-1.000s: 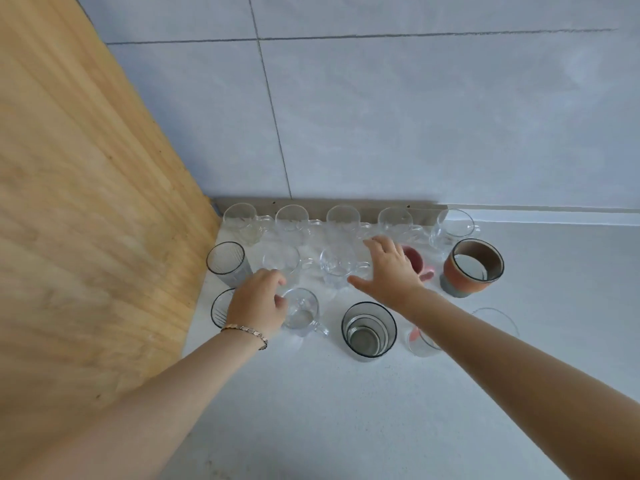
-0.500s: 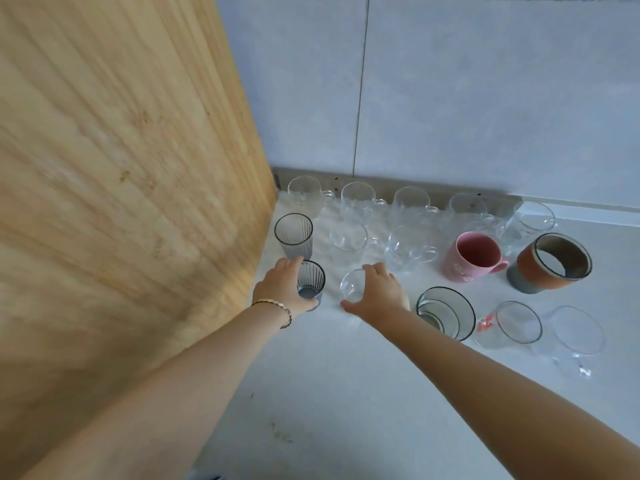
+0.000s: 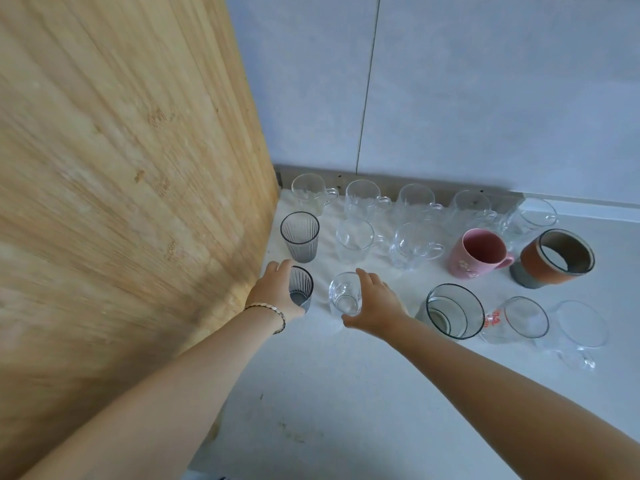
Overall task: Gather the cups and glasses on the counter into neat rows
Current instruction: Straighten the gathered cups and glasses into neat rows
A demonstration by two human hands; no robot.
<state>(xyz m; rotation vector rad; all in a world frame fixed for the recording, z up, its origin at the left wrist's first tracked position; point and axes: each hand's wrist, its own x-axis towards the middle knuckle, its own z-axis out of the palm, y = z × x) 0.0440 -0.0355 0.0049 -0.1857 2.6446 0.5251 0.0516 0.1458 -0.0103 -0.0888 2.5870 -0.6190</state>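
Cups and glasses stand in rows on the white counter (image 3: 346, 393). My left hand (image 3: 273, 292) is wrapped around a grey ribbed tumbler (image 3: 302, 287) at the front left. My right hand (image 3: 375, 304) grips a small clear glass mug (image 3: 343, 296) beside it. Behind stand a second grey ribbed tumbler (image 3: 300, 236), two clear mugs (image 3: 355, 240), a pink mug (image 3: 476, 252) and a brown and grey cup (image 3: 550, 258). Several clear mugs (image 3: 365, 197) line the wall. At the front right sit a dark-rimmed glass (image 3: 453, 310), a red-printed glass (image 3: 519, 318) and a clear mug (image 3: 581, 325).
A tall wooden panel (image 3: 121, 202) rises along the left side, close to my left hand. A grey tiled wall (image 3: 450, 98) closes the back. Bare counter stretches towards me in front of the glasses.
My left hand moved from the clear mug to the front grey tumbler. My right hand came back from the middle row onto the clear mug. The view swung left.
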